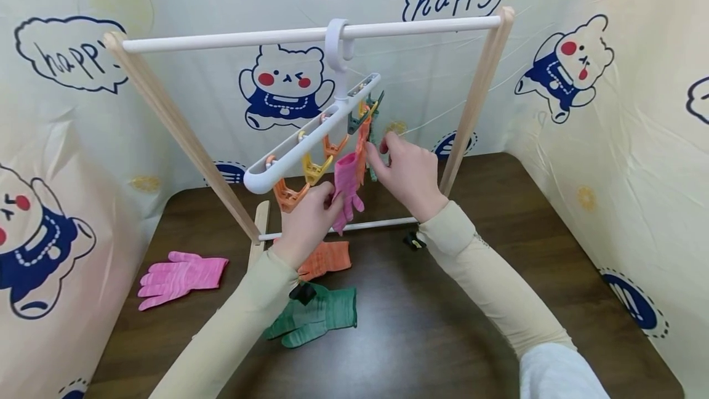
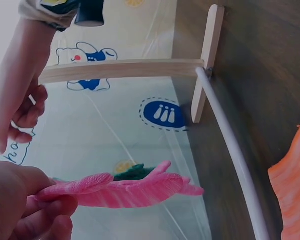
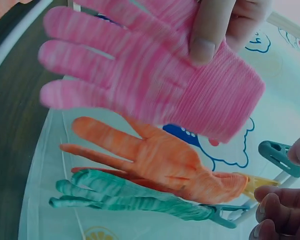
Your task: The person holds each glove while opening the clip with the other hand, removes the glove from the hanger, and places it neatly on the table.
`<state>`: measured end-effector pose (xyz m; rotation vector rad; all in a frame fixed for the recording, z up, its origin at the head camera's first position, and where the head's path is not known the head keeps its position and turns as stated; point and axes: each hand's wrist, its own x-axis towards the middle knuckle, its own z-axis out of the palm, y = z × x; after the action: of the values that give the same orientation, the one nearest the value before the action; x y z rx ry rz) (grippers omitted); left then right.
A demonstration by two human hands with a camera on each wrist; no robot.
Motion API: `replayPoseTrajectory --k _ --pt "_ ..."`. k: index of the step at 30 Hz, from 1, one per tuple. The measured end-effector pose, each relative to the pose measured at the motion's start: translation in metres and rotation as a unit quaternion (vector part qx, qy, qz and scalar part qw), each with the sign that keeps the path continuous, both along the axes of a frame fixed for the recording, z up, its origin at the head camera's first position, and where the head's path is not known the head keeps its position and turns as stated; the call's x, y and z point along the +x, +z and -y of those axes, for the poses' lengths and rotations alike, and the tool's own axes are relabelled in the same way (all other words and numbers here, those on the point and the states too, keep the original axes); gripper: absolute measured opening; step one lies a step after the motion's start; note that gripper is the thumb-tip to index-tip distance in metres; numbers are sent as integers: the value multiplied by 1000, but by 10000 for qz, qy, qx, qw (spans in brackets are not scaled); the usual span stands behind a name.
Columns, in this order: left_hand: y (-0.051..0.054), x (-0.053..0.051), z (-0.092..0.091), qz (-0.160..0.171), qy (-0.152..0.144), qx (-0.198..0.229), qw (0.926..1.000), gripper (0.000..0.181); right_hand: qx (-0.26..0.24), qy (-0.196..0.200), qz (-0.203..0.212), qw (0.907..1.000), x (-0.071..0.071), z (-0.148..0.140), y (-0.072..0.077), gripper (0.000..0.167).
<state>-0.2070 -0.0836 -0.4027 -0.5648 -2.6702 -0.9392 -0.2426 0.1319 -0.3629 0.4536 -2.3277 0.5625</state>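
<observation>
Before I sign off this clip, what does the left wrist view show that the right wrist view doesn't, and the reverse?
Only the left wrist view shows a wooden rack foot. Only the right wrist view shows the hanging orange glove with a yellow clip at its cuff. Both show the left hand pinching the pink glove, the right hand, the lower white rod and a green glove.
</observation>
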Motion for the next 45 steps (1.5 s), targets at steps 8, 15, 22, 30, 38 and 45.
replayPoseTrajectory --k 8,15,22,30,38,45 --pt "-3 10 10 -710 333 -436 9960 19 -87 126 -40 9999 10 -11 -6 34" --pt "-6 14 16 -806 431 -520 9945 20 -37 141 -105 9998 17 -18 -8 36" --pt "-6 21 24 -1131 433 -631 9906 21 23 250 156 9996 22 -26 -18 35" --pt "-6 32 38 -1226 478 -560 9897 17 69 285 461 9985 30 -35 -32 34" --pt "-8 37 51 -1118 665 -524 9901 16 330 308 573 9973 38 -42 -41 34" --pt "-11 44 62 -1030 797 -559 9899 13 432 408 764 9953 47 -46 -48 36"
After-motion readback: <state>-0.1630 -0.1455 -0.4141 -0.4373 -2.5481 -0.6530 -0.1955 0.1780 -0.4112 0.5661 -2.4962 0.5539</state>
